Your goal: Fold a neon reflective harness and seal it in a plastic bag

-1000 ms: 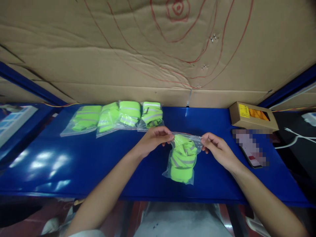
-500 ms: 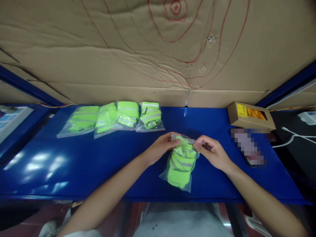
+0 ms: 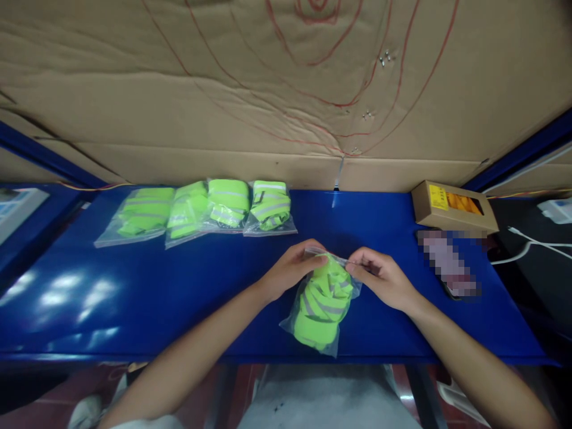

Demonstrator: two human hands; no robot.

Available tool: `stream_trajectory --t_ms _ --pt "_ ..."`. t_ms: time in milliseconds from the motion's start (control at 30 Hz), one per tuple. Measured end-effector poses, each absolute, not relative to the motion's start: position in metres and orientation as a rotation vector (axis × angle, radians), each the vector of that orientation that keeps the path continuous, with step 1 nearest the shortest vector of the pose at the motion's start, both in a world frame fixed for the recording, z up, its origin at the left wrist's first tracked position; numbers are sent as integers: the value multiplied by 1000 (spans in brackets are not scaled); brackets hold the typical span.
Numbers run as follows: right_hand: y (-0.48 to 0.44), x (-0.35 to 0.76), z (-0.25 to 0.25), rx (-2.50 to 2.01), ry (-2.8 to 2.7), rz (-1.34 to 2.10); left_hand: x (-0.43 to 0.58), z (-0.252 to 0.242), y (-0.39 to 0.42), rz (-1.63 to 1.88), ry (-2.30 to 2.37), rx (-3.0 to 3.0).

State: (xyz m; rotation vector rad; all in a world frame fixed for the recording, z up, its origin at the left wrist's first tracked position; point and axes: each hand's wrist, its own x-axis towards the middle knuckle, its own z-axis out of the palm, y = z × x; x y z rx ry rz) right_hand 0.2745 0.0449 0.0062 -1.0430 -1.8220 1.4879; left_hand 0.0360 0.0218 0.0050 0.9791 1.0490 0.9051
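Between my hands is a clear zip bag [image 3: 322, 298] with a folded neon-yellow reflective vest [image 3: 316, 325] inside, grey stripes showing through the plastic. My left hand [image 3: 295, 267] pinches the bag's top edge on its left side, thumb on the near face. At the right end of that same edge, my right hand [image 3: 379, 275] grips the plastic between thumb and fingers. The bag's lower end points toward me, tilted a little left, over the blue table [image 3: 201, 298].
Several bagged neon vests [image 3: 227, 202] lie in a row at the back left. A cardboard box [image 3: 453, 207] with a window and a blurred phone [image 3: 449, 264] are on the right, near white cables [image 3: 513, 259]. Upright cardboard [image 3: 223, 119] backs the table.
The bag's lower end has swung slightly left and toward me. Its top edge now looks flatter and straighter between my hands, and my right hand has shifted slightly left along it.
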Motion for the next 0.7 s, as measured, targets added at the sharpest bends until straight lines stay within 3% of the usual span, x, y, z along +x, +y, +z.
stream_trajectory --t_ms 300,700 --pt "35 273 6 -1089 -1996 1350 45 -3 17 861 1077 948" --pt "34 267 8 -1094 -1978 1527 54 -5 7 862 1112 730"
